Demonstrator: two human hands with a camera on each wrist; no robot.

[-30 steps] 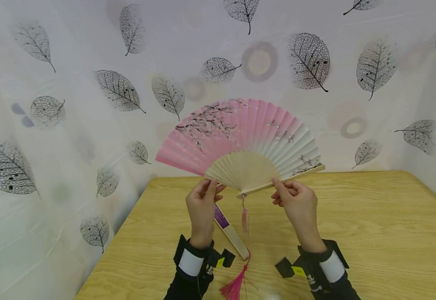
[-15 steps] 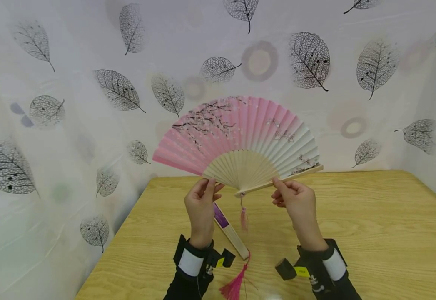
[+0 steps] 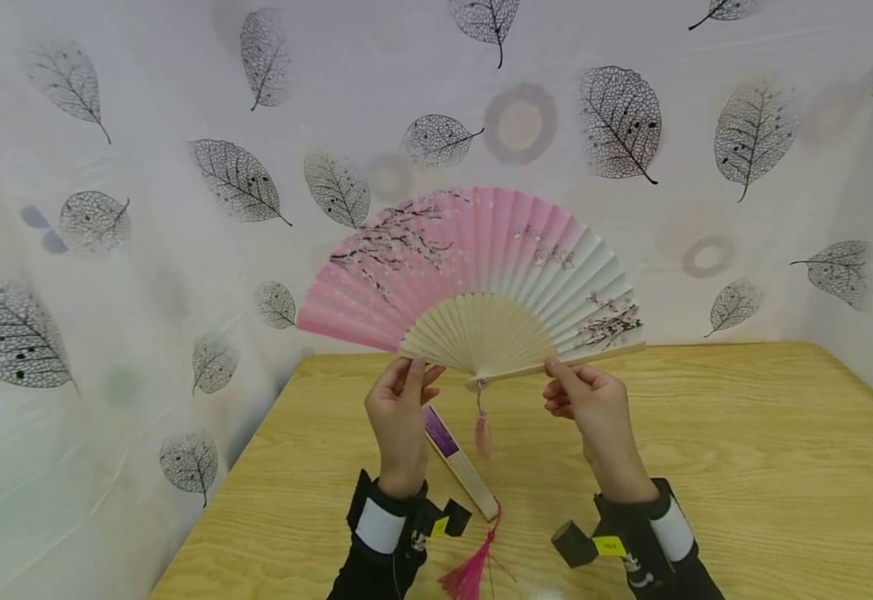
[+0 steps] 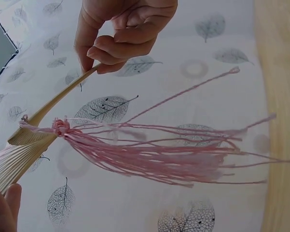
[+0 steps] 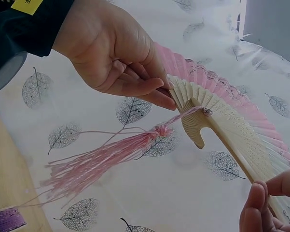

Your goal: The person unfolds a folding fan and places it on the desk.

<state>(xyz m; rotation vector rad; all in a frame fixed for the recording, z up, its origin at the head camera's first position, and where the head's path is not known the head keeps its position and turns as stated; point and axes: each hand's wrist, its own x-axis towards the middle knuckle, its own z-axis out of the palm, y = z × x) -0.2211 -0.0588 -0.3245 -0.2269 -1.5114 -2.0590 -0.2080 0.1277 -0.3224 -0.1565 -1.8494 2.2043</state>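
A folding fan (image 3: 474, 258), spread wide, is held up above the table in the head view. Its leaf shades from pink to white with blossom branches, over pale ribs. My left hand (image 3: 398, 417) pinches the ribs at its left edge between thumb and fingers. The right hand (image 3: 604, 417) pinches the guard stick on the other side. From the pivot between them hangs a pale pink tassel (image 4: 154, 154), large in the left wrist view. Below, a closed fan (image 3: 459, 462) with a purple section lies on the table, partly hidden by my left hand.
A bright pink tassel (image 3: 469, 567) trails from the closed fan toward the near edge of the wooden table (image 3: 751, 467). Behind and to the sides hangs a white curtain (image 3: 181, 83) printed with dark leaves. Both wrists wear straps with small black camera blocks.
The open fan has shifted slightly up and to the left, and its right side has turned to show more of the white leaf. Both hands keep their pinch.
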